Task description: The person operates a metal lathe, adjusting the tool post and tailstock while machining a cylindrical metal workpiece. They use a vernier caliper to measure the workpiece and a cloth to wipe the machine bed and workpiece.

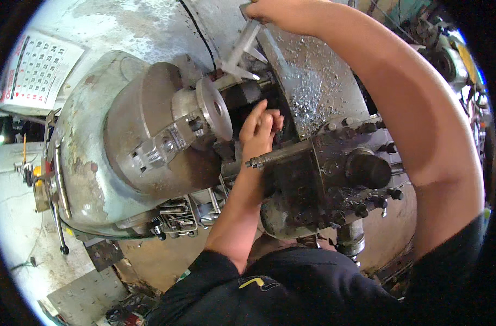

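Note:
My right hand (272,12) reaches over to the far side of the lathe, with its fingers closed round the upper end of a metal caliper (240,53). The caliper's jaws point down, close to the bed behind the chuck. My left hand (261,124) is over the dark gap between the chuck and the carriage, fingers loosely bent and apart, with nothing visible in them. Just left of it, a turned metal workpiece (214,108) with a flange and centre hole is clamped in the lathe chuck (144,119). To its right is the tool post (335,174), with a bar-shaped tool (278,155) sticking out toward my wrist.
Shiny metal chips (310,100) lie scattered on the tray behind the carriage. The worn green headstock (87,163) fills the left side, with a lever (58,228) below. A wall calendar (38,70) hangs behind it. Assorted tools (177,214) lie below the chuck.

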The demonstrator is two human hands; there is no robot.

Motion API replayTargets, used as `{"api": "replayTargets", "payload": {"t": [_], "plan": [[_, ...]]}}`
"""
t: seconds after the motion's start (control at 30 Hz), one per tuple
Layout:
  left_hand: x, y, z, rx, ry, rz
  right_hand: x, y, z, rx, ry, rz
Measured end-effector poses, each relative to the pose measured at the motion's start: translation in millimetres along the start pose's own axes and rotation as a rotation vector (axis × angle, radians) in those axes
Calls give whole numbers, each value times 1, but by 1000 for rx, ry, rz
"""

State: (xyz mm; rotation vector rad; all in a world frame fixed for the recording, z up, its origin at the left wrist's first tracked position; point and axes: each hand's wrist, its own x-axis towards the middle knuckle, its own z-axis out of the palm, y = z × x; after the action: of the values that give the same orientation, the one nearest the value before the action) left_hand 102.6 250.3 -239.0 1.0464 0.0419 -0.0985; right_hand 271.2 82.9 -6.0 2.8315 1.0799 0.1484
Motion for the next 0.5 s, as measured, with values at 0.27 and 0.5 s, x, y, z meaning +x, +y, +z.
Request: {"api": "replayTargets", "payload": {"t": [0.27,0.5], "plan": [[-176,82,-54,467,31,-287,-46,-19,-92,-195,47,404],[-212,219,11,661,0,231,-195,-127,-130,145,250,382]]}}
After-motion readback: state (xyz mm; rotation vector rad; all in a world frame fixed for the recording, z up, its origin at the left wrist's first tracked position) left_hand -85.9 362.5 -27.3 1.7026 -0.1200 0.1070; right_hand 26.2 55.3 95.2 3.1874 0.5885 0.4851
